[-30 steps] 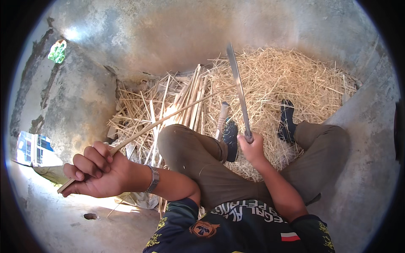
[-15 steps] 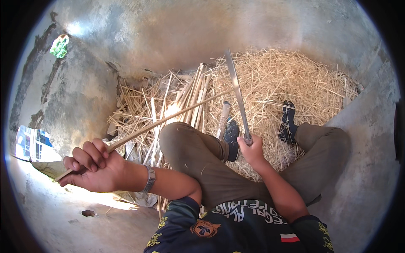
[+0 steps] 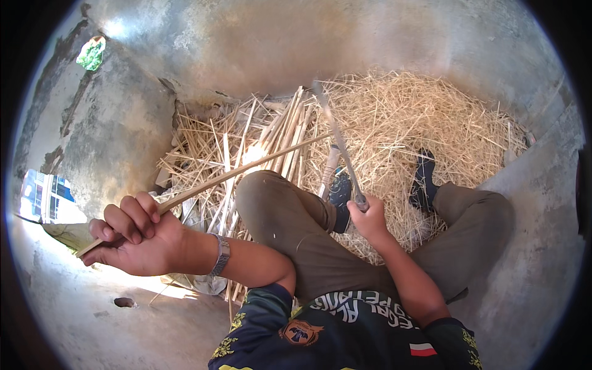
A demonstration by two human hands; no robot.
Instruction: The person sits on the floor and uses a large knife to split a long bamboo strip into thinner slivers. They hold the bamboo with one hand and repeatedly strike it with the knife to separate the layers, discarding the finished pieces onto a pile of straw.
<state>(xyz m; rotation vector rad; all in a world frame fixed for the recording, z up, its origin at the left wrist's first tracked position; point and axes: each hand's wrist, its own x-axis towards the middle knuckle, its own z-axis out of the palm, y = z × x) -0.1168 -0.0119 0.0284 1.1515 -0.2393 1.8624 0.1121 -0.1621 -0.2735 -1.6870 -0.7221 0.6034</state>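
Observation:
My left hand (image 3: 132, 237) is closed around one end of a long, thin bamboo strip (image 3: 246, 165), held slanting up to the right across my bent knee. In my right hand (image 3: 370, 219) is the handle of a long-bladed knife (image 3: 341, 139), its blade pointing up and slightly left, blurred by motion. The strip's far end and the blade cross in view; whether they touch I cannot tell. Below that crossing, beside my left foot (image 3: 340, 192), lies a wooden handle-like piece (image 3: 328, 172) with a dark end.
A heap of pale shavings (image 3: 425, 111) spreads around my feet. To its left lies a bundle of split bamboo strips (image 3: 287, 132) with several looser ones. Concrete walls (image 3: 296, 46) stand close ahead and at both sides. A hole (image 3: 125, 302) marks the concrete at lower left.
The knife has tilted to the left, its tip now further left and a little lower. The bamboo strip stays in my left hand, its far end shifted slightly left.

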